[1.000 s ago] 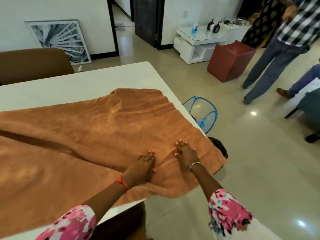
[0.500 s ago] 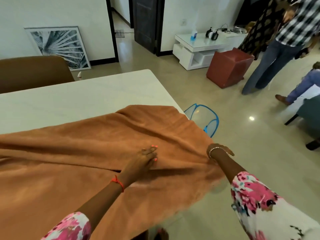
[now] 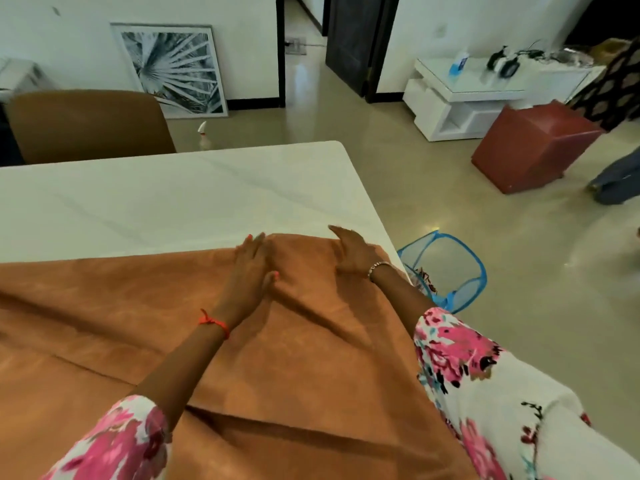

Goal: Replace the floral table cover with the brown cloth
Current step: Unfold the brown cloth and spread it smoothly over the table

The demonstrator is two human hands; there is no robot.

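The brown cloth (image 3: pixel 145 313) lies spread over the near half of the white table (image 3: pixel 180 199), with several folds and creases in it. Both of my hands rest flat on the cloth near its far edge. My left hand (image 3: pixel 251 268) presses down with straight fingers that reach the cloth's edge. A little to the right, my right hand (image 3: pixel 351 251) lies with straight fingers by the cloth's far right corner. The far half of the table is bare white. No floral cover shows on the table.
A blue mesh basket (image 3: pixel 446 268) stands on the floor beside the table's right edge. A brown chair (image 3: pixel 86 126) sits at the far left side. Further off are a red box (image 3: pixel 530 147), a white low table (image 3: pixel 460 95) and a person's legs (image 3: pixel 616 178).
Both hands have moved forward to the cloth's far edge. My right hand came back from the table's right side onto the cloth. The camera has moved closer to the table.
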